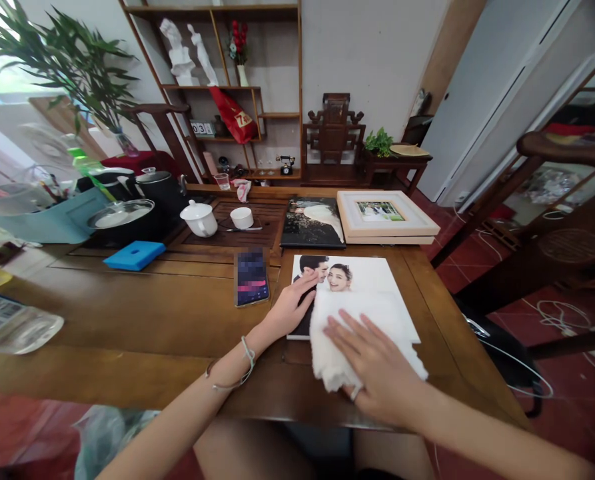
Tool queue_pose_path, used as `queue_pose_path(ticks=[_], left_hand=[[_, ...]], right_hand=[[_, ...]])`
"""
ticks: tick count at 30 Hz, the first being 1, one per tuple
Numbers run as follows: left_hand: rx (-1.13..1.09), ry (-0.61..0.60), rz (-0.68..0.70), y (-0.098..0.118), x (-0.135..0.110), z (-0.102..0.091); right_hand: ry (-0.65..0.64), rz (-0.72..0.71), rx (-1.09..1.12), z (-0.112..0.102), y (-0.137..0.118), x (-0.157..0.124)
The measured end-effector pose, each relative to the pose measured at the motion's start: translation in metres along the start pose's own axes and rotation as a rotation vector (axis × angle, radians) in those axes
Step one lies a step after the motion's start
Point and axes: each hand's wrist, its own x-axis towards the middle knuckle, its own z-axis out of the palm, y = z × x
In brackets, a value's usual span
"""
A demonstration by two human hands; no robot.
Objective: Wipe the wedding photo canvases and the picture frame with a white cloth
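Photo board (pixel 372 277): large printed portrait of a couple, lying flat near the front right of the wooden table (pixel 152 313).

- Phone (pixel 251 277): flat on the table just beside the board's left edge, not touching it.
- Left hand (pixel 290 310): fingers spread and laid on the board's left edge. It presses down and grasps nothing.
- Cloth (pixel 322 360): white, soft and thick, bunched over the board's lower half and hanging past its near edge.
- Right hand (pixel 377 367): palm down, fingers straight, flat on top of the cloth. It closes around nothing.
- Framed picture (pixel 382 215): further back on the table, well apart from the board.

Handling, as judged: the board looks stiff, thin and fairly light. Its glossy face probably marks and scratches easily and may slide on the wood. Best held by the edges or steadied at a corner. The cloth is limp and can be gathered anywhere.
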Motion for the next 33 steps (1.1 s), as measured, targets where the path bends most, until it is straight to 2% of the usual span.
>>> queue_pose_path(ticks=[3,6,8,10,12,14,17,20,23,25,27,31,33], left_hand=[[0.016,0.013,0.013,0.000,0.000,0.000],[0.024,0.010,0.024,-0.001,0.000,0.001],[0.030,0.003,0.033,-0.002,0.001,0.001],[0.034,-0.002,0.039,-0.003,0.001,0.000],[0.033,-0.002,0.050,-0.004,0.001,0.001],[0.027,0.002,0.065,-0.004,0.001,0.001],[0.026,0.000,0.063,-0.003,0.001,0.001],[0.034,-0.003,0.041,-0.003,0.000,0.001],[0.033,-0.005,0.040,-0.003,0.000,0.001],[0.039,-0.011,0.045,-0.004,0.000,0.001],[0.052,-0.014,0.043,-0.003,0.000,0.001],[0.061,-0.016,0.033,0.000,0.001,0.000],[0.057,-0.013,0.032,0.001,0.000,-0.001]], right_hand=[[0.021,0.106,-0.002,-0.012,0.044,0.015],[0.076,0.143,-0.013,-0.017,0.083,0.043],[0.113,0.177,-0.026,-0.018,0.099,0.064],[0.138,0.195,-0.044,-0.018,0.103,0.079],[0.129,0.185,-0.068,-0.018,0.095,0.084],[0.077,0.158,-0.092,-0.016,0.079,0.076],[0.002,0.078,-0.107,-0.008,0.045,0.043],[-0.004,-0.011,-0.091,-0.001,0.014,0.006],[-0.005,-0.033,-0.056,0.001,0.005,-0.010],[-0.012,-0.017,-0.033,-0.003,0.017,-0.004],[0.004,0.042,-0.031,-0.007,0.042,0.012],[0.123,0.217,-0.085,-0.013,0.102,0.047],[0.182,0.266,-0.108,-0.012,0.122,0.054]])
